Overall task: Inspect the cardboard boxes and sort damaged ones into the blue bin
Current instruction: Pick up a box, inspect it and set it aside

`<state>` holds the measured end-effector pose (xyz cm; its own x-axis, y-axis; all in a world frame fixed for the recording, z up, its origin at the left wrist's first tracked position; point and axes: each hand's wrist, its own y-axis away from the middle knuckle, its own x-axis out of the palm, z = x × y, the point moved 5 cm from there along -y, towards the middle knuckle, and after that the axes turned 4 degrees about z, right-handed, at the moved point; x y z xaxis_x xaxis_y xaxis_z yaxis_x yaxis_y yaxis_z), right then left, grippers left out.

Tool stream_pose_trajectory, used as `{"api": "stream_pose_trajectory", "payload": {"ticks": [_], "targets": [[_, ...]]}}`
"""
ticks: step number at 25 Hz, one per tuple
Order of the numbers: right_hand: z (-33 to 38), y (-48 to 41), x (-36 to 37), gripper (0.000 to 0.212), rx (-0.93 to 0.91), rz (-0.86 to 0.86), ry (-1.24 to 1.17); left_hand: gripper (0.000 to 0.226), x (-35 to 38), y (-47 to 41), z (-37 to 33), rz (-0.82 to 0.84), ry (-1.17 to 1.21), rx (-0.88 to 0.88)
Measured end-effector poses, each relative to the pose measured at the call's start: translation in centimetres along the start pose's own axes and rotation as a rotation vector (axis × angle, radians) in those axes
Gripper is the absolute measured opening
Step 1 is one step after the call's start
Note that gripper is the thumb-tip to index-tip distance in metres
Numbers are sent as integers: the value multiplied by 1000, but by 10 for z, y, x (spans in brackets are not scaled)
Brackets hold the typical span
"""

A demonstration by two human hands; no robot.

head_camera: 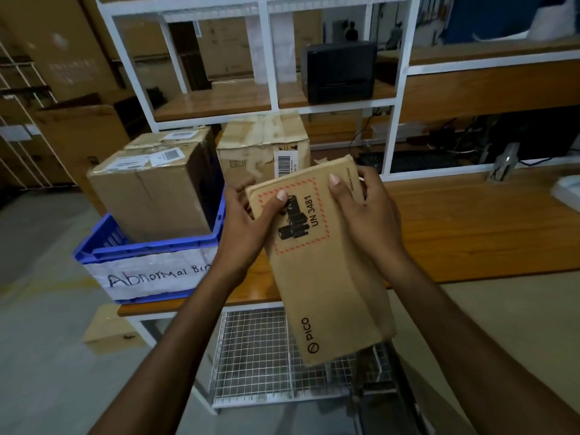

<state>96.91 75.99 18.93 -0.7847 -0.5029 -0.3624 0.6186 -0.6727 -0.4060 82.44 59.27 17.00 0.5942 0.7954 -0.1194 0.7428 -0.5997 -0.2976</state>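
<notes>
Here both hands, left hand [248,221] and right hand [361,211], grip flat box [329,277] (thumbs on top).

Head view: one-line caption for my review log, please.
Left hand and right hand hold a flat cardboard box by its top end, beside the blue bin containing a taped box.

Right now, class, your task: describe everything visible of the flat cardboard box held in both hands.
The flat cardboard box is slim and brown, held tilted in the air above the front edge of the wooden table. Its face shows a red dashed frame with a black pictogram, "UN 3481", and "PICO" near the lower end. The left hand pinches its upper left edge, thumb on the label; the right hand grips the upper right edge, thumb on the face.
</notes>
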Motion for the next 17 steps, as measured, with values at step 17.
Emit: {"api": "stream_pose_trajectory", "payload": {"ticks": [17], "targets": [[-5, -20, 3, 31, 0, -149, -132, 63, 6, -31, -11, -107, -66, 199]]}}
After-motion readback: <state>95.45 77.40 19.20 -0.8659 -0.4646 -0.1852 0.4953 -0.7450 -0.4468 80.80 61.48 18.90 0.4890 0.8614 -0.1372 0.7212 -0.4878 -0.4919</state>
